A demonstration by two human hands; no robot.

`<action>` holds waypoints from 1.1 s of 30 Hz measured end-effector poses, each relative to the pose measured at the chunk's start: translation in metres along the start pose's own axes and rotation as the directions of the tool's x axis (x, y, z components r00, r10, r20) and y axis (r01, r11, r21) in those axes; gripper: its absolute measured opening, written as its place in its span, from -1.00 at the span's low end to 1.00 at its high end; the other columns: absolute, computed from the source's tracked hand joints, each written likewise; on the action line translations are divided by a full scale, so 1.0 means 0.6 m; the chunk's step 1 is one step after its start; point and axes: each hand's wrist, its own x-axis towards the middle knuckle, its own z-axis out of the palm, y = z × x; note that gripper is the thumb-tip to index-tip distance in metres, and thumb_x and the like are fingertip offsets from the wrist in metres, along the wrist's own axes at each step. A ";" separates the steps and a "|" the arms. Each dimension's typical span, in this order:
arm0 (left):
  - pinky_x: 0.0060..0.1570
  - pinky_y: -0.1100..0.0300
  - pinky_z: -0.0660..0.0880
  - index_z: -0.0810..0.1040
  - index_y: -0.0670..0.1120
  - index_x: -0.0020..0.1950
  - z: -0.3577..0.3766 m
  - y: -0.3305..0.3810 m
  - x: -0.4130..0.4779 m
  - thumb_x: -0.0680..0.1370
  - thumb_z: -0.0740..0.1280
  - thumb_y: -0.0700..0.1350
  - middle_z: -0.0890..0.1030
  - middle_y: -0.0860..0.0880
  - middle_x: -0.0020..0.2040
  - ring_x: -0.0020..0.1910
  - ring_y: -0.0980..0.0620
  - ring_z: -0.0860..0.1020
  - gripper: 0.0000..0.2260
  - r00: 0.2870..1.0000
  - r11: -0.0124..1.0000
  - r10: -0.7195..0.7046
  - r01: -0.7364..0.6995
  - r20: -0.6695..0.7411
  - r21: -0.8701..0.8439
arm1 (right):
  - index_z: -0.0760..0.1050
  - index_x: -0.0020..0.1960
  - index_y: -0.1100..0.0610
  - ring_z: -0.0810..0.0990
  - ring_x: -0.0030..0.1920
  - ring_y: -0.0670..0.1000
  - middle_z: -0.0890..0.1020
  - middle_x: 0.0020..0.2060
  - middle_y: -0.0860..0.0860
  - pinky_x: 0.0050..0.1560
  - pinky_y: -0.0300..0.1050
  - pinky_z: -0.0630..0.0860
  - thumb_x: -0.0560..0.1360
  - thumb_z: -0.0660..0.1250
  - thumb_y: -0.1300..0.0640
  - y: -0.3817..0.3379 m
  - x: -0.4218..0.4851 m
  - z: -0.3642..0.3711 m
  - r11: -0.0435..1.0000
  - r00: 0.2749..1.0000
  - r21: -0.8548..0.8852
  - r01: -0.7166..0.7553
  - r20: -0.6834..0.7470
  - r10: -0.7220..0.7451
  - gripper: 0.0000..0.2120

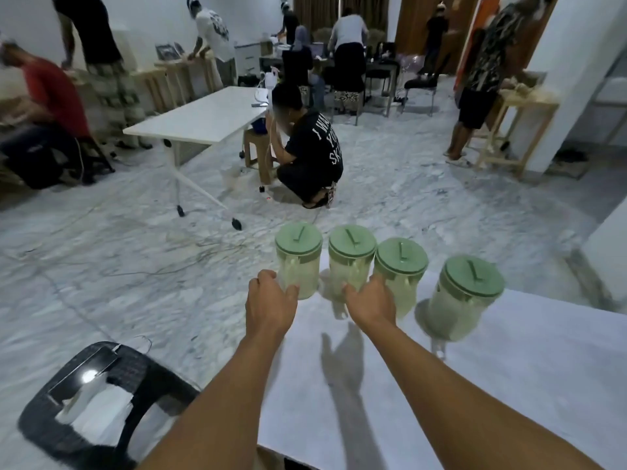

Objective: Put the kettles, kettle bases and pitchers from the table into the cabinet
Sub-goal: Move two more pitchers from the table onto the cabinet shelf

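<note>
1. A black plastic chair with a woven pattern stands nearest, at the lower left, beside the white table.
2. Both bare forearms reach forward over the smooth white tabletop and throw soft shadows on it.
3. The left hand is curled around the near side of the leftmost pitcher, with its fingers touching the clear wall.
4. The right hand lies between the second pitcher and the third pitcher; it seems to be closed on something there, but I cannot tell which pitcher it grips.
5. The fourth pitcher stands apart to the right, blurred, and neither hand touches it.
6. All four pitchers are round, of clear plastic, with flat pale green lids, and stand in a row along the far edge of the table.
7. Beyond the table the floor is grey-white marble with veins.
8. Further away a person in black squats beside a white folding table on wheels, and other people stand at wooden tables along the walls.
</note>
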 end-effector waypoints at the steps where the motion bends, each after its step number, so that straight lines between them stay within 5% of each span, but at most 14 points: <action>1: 0.20 0.03 0.42 0.36 -0.17 0.42 0.013 0.001 0.018 0.56 0.37 0.03 0.44 -0.16 0.36 0.30 -0.17 0.48 -0.50 1.000 1.000 -0.020 0.021 0.007 -0.006 | 0.28 0.40 0.29 0.50 0.30 0.27 0.51 0.31 0.25 0.20 0.05 0.44 0.56 0.33 0.01 0.002 0.022 0.011 0.999 0.999 0.002 -0.035 0.006 0.035 -0.45; 7: 0.27 0.01 0.40 0.28 -0.22 0.48 0.082 0.002 0.105 0.47 0.48 0.03 0.43 -0.18 0.41 0.37 -0.18 0.44 -0.30 0.991 0.989 -0.134 0.134 0.005 -0.060 | 0.34 0.37 0.26 0.55 0.24 0.27 0.55 0.26 0.22 0.15 0.04 0.47 0.48 0.41 -0.05 0.017 0.102 0.067 0.995 0.994 -0.001 -0.104 0.017 0.104 -0.40; 12: -0.12 0.08 0.38 0.53 -0.23 0.16 0.112 -0.001 0.144 0.59 0.34 -0.01 0.61 -0.23 0.11 0.12 -0.24 0.54 -0.69 0.985 0.985 -0.169 0.167 -0.039 -0.050 | 0.48 0.23 0.25 0.58 0.19 0.25 0.62 0.19 0.22 0.03 -0.07 0.43 0.59 0.30 0.02 0.013 0.135 0.085 0.997 0.997 -0.012 -0.071 0.019 0.071 -0.65; 18: -0.05 0.01 0.52 0.62 -0.19 0.08 0.070 0.005 0.134 0.52 0.41 0.04 0.65 -0.19 -0.04 0.03 -0.24 0.58 -0.69 0.980 0.982 -0.146 0.127 -0.135 -0.138 | 0.50 0.15 0.21 0.59 0.10 0.24 0.66 0.05 0.18 0.00 -0.08 0.42 0.58 0.26 0.07 -0.026 0.111 0.074 0.998 0.999 0.064 0.020 -0.026 -0.018 -0.75; 25: -0.17 0.05 0.43 0.49 -0.26 0.04 -0.051 0.063 0.058 0.54 0.29 -0.02 0.59 -0.19 -0.08 -0.09 -0.23 0.55 -0.71 0.984 0.977 0.007 -0.044 -0.177 -0.209 | 0.47 -0.06 0.24 0.52 -0.14 0.19 0.56 -0.21 0.10 -0.14 -0.08 0.37 0.50 0.29 0.11 -0.115 -0.009 -0.002 0.948 0.961 0.265 0.176 -0.254 -0.108 -0.83; 33: -0.23 0.14 0.39 0.54 -0.19 -0.05 -0.167 0.164 -0.171 0.50 0.33 -0.02 0.60 -0.05 -0.22 -0.15 -0.13 0.59 -0.77 0.964 0.782 0.222 -0.264 -0.143 -0.565 | 0.50 -0.14 0.14 0.55 -0.14 0.18 0.55 -0.29 0.03 -0.11 -0.02 0.46 0.47 0.29 0.13 -0.094 -0.256 -0.172 0.840 0.816 0.483 0.246 -0.571 0.089 -0.92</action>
